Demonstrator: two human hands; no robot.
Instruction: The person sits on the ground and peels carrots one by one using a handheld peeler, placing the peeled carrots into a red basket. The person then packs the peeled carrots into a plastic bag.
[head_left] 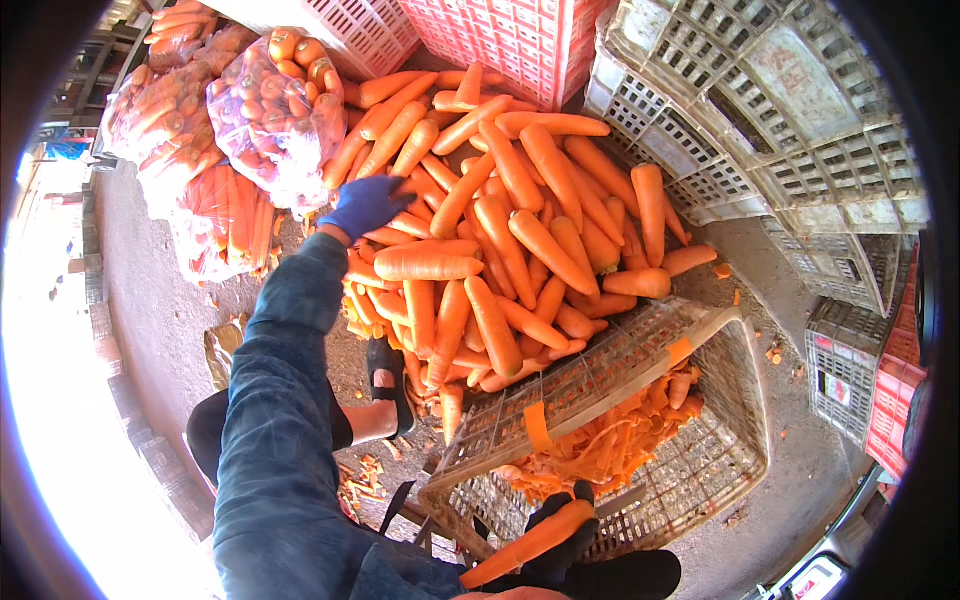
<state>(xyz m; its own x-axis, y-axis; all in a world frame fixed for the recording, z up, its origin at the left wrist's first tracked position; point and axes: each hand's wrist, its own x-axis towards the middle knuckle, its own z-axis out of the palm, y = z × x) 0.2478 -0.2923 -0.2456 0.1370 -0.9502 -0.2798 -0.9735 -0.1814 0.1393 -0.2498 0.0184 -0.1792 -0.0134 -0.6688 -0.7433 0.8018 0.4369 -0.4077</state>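
Note:
My left hand (pixel 362 208), in a blue glove, reaches onto the left side of a large heap of carrots (pixel 540 240); its fingers are bent loosely over the carrots, apparently holding none. At the bottom, my right hand (pixel 565 530), in a dark glove, is closed on a long carrot (pixel 520 548) lying diagonally. A metal blade (pixel 618 503) shows beside it; its handle is hard to make out. Behind that hand a tilted, dirty plastic crate (pixel 725 440) holds orange peelings (pixel 610 440), with orange tape on its rim.
Bags of carrots (pixel 265 130) stand upper left. Red crates (pixel 500 40) are at the back, stacked grey crates (pixel 760 120) at right. A sandalled foot (pixel 385 390) is below the heap, on a concrete floor (pixel 150 300) with scattered scraps. Bright light fills the far left.

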